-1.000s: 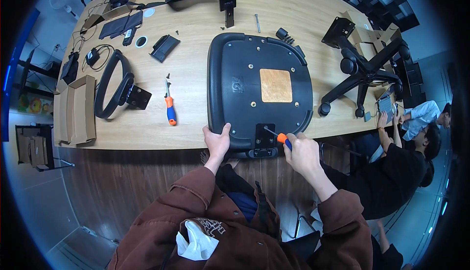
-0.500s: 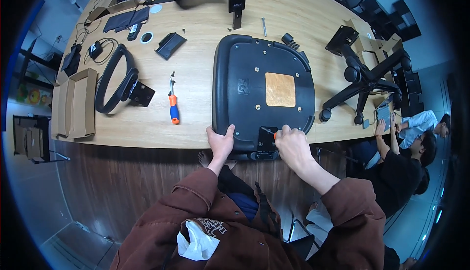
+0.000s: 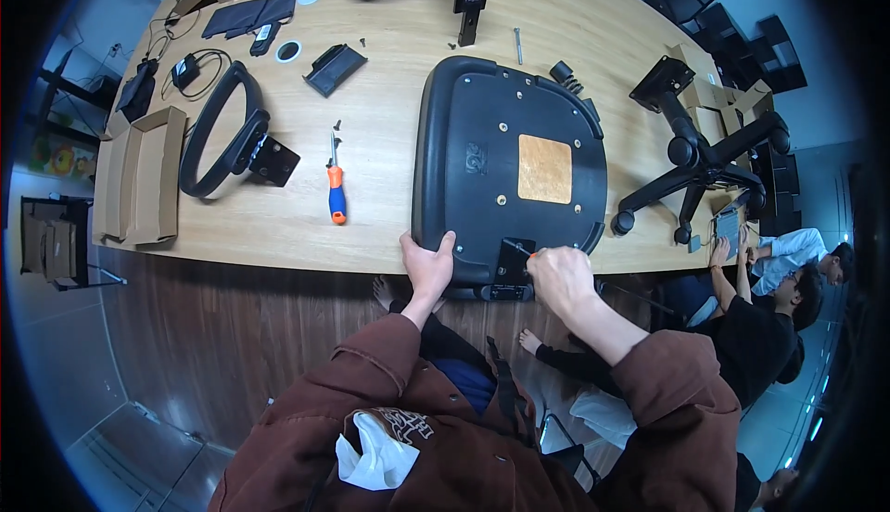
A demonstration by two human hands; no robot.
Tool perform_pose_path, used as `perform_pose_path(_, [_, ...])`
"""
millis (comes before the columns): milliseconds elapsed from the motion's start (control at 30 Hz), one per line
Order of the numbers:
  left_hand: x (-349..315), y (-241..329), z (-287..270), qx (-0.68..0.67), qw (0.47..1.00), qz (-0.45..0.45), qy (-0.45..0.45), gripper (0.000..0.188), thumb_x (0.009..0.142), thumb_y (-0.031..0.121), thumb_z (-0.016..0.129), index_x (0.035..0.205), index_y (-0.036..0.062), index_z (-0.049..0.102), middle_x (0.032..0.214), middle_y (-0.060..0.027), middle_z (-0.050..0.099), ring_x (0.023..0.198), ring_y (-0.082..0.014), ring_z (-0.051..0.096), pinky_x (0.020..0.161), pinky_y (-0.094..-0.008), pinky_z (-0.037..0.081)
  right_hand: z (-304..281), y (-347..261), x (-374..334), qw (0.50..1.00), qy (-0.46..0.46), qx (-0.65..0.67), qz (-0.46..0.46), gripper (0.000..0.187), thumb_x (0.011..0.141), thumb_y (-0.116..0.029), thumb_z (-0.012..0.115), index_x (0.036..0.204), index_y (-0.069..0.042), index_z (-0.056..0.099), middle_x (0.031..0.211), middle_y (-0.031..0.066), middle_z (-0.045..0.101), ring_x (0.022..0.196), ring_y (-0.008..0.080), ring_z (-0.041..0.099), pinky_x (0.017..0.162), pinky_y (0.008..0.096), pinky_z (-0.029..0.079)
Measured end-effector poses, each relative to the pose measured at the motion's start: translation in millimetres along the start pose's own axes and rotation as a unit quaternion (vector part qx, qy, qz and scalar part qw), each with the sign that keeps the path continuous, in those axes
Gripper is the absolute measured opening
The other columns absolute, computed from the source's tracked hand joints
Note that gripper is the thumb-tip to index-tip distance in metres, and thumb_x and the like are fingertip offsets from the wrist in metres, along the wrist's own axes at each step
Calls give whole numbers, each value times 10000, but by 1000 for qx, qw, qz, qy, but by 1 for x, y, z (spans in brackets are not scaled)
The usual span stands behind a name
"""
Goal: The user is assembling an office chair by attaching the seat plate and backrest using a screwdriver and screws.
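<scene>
As left hand (image 3: 428,266) clasps seat (image 3: 505,164), right hand (image 3: 561,278) encloses screwdriver (image 3: 519,249), less handle (image 3: 531,257) showing now.

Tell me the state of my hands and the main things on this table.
Padded black chair seat: underside up, overhanging the light wooden table's near edge
Left hand: touching the seat's near left edge
Right hand: closed around a screwdriver
Second, orange-and-blue screwdriver: lying down, unheld
Brown cardboard box: open
Black wheeled chair base: unheld, apart from the seat
</scene>
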State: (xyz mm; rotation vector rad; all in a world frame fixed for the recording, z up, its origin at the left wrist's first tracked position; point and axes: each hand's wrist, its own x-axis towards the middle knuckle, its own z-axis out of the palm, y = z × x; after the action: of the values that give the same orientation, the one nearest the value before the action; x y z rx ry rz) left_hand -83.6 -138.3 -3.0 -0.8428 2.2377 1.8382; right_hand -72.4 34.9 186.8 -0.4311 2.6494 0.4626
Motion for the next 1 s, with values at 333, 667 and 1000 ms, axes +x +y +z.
perform_pose_path(333, [-3,8,1,-5,1000,17,26,687,837,228,851,1278,-141,474,1142,-307,651,1091,-416,661,979,-454,502,-17,27,17,969,-45,174,172,266,692,-146,809,909,-13,734,929,206,741,917,371,750,856,424,613])
perform_pose_path(667, [7,5,-22,100,993,58,-7,844,837,417,850,1333,-130,440,1202,-287,591,1153,-413,599,1017,-472,475,-43,22,-16,974,24,127,188,212,791,-232,814,899,-56,766,826,161,739,808,334,751,745,425,599])
perform_pose_path(1000, [215,78,-116,278,877,347,182,345,913,316,771,1018,-8,721,893,-148,681,874,-315,653,817,-429,505,7,16,-72,779,80,588,203,326,858,-244,848,1047,12,777,677,72,690,626,133,672,617,304,530])
